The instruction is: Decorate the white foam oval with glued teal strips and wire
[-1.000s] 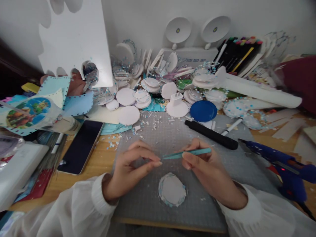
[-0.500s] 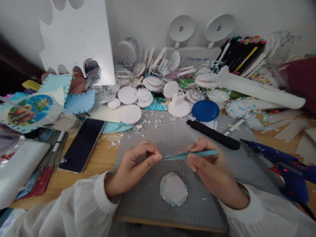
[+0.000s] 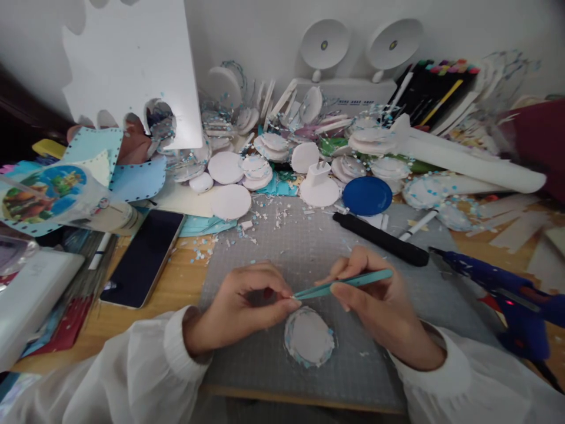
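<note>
Item, one round white disc [image 3: 309, 338] with a ragged white and pale-blue rim: lay flat on the grey gridded cutting mat [image 3: 265, 368], untouched by either hand, below and between the two.

Item, left hand [image 3: 247, 303]: at ten o'clock from the disc, thumb and forefinger drawn together, their tips near the disc's rim; any scrap pinched there was too small to identify.

Item, right hand [image 3: 371, 294]: at two o'clock from the disc, closed, thumb and fingers gripping slim teal tweezers [image 3: 364, 278], whose points reached the left fingertips at about eleven o'clock from the disc.

Item, one dark-screened, slab-shaped smartphone [image 3: 143, 259]: on the wooden desk [image 3: 189, 282], ten o'clock.

Item, one long black case [image 3: 379, 238]: one o'clock, on the mat.
</note>
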{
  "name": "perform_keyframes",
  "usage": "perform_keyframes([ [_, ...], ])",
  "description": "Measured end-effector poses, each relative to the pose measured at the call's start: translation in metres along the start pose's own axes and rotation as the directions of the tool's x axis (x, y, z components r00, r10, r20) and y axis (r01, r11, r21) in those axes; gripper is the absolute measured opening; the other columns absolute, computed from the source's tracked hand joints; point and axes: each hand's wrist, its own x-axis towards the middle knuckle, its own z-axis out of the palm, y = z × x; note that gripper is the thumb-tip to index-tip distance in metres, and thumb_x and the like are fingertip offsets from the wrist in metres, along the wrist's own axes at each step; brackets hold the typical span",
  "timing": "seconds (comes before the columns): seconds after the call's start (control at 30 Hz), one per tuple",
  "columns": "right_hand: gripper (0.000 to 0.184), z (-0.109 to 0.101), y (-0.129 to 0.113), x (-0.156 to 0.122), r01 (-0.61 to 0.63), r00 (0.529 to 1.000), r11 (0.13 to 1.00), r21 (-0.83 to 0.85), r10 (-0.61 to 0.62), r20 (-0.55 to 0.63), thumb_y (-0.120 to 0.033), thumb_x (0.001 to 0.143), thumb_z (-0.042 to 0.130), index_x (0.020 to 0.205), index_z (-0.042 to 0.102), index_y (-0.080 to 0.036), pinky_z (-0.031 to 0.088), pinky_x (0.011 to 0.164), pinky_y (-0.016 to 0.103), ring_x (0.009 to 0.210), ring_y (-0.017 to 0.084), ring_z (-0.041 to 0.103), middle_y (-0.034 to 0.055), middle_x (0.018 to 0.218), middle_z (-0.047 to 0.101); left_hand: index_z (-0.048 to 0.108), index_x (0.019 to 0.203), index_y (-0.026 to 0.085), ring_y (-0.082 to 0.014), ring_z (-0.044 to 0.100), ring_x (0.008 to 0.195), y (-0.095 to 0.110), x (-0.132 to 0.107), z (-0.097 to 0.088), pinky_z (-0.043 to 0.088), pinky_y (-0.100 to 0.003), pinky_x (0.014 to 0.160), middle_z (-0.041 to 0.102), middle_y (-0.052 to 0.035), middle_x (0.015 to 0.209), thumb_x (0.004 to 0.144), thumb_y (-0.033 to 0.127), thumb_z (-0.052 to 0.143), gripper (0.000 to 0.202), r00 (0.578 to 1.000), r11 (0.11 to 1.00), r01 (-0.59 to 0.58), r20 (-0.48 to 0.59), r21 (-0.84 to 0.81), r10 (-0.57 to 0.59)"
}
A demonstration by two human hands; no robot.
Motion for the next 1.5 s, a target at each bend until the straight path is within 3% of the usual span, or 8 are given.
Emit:
perform_keyframes([
  [0.47,0.025,0.009,-0.006,0.005,-0.112,0.993,0.980,0.166,0.117,-0.020,-0.028,0.076,0.074,0.069,0.050,-0.023,0.048,0.065,0.031,0.047,0.007,0.037,-0.0082,0.054,0.045,0.069,0.077,0.013,-0.0135,0.057,0.064,0.000,0.001,-0.003,0.046,-0.025,0.059,0.067,-0.0067,0.069,0.081,0.014,0.067,0.005,0.999,0.997,-0.044,-0.014,-0.065,0.043],
  [0.63,0.027,0.009,-0.008,0.007,-0.112,0.989,0.978,0.175,0.127,-0.075,-0.029,0.075,0.074,0.068,0.049,-0.022,0.040,0.052,0.024,0.049,0.008,0.038,-0.0068,0.056,0.046,0.071,0.076,0.013,-0.0138,0.057,0.064,0.001,0.002,-0.006,0.046,-0.025,0.060,0.066,-0.0074,0.069,0.085,0.021,0.064,0.014,0.999,0.997,-0.003,-0.033,-0.077,0.001],
  [0.77,0.024,0.005,-0.005,0.011,0.019,0.974,0.998,0.060,-0.005,-0.229,-0.028,0.071,0.078,0.070,0.055,-0.021,0.044,0.055,0.026,0.053,0.008,0.046,-0.0035,0.069,0.056,0.074,0.075,0.013,-0.0128,0.057,0.061,0.002,0.001,-0.008,0.042,-0.022,0.054,0.071,-0.0079,0.070,0.088,0.031,0.060,0.026,0.986,0.979,0.159,-0.032,-0.128,-0.164],
  [0.9,0.019,0.005,-0.005,0.012,0.232,0.896,0.958,-0.170,-0.278,-0.346,-0.023,0.072,0.077,0.073,0.058,-0.023,0.051,0.064,0.030,0.069,0.014,0.060,-0.0001,0.079,0.060,0.075,0.072,0.013,-0.0104,0.048,0.052,0.000,0.001,-0.007,0.034,-0.022,0.048,0.064,-0.0031,0.057,0.085,0.044,0.061,0.037,0.956,0.939,0.283,-0.016,-0.194,-0.292],
  [1.0,0.017,0.015,-0.014,0.006,0.373,0.836,0.839,-0.396,-0.489,-0.249,-0.014,0.075,0.073,0.077,0.061,-0.025,0.054,0.071,0.036,0.081,0.019,0.066,0.0009,0.081,0.061,0.064,0.050,0.013,-0.0075,0.033,0.044,-0.004,0.001,-0.006,0.025,-0.024,0.046,0.040,0.0036,0.041,0.083,0.055,0.060,0.053,0.941,0.893,0.323,0.002,-0.313,-0.339],
  [1.1,0.029,0.032,-0.027,-0.005,0.548,0.751,0.507,-0.665,-0.648,0.125,-0.004,0.076,0.069,0.091,0.063,-0.028,0.054,0.067,0.035,0.077,0.018,0.066,0.0022,0.088,0.068,0.053,0.045,0.014,-0.0069,0.028,0.045,-0.006,-0.001,-0.006,0.021,-0.024,0.046,0.030,0.0058,0.042,0.078,0.062,0.060,0.059,0.937,0.854,0.341,0.065,-0.393,-0.344],
  [1.2,0.034,0.046,-0.034,-0.014,0.699,0.637,0.166,-0.696,-0.586,0.500,-0.003,0.080,0.061,0.102,0.062,-0.028,0.052,0.057,0.032,0.065,0.016,0.064,0.0037,0.089,0.073,0.046,0.045,0.014,-0.0066,0.026,0.046,-0.006,-0.004,-0.007,0.019,-0.025,0.047,0.031,0.0054,0.045,0.077,0.064,0.060,0.061,0.937,0.850,0.350,0.162,-0.393,-0.311],
  [1.5,0.018,0.053,-0.027,-0.024,0.799,0.476,-0.167,-0.578,-0.412,0.777,-0.009,0.082,0.055,0.085,0.063,-0.025,0.051,0.054,0.032,0.063,0.017,0.062,0.0058,0.085,0.073,0.044,0.046,0.014,-0.0069,0.024,0.049,-0.001,-0.007,-0.004,0.018,-0.024,0.046,0.030,0.0053,0.047,0.077,0.054,0.064,0.054,0.934,0.877,0.344,0.215,-0.336,-0.284],
])
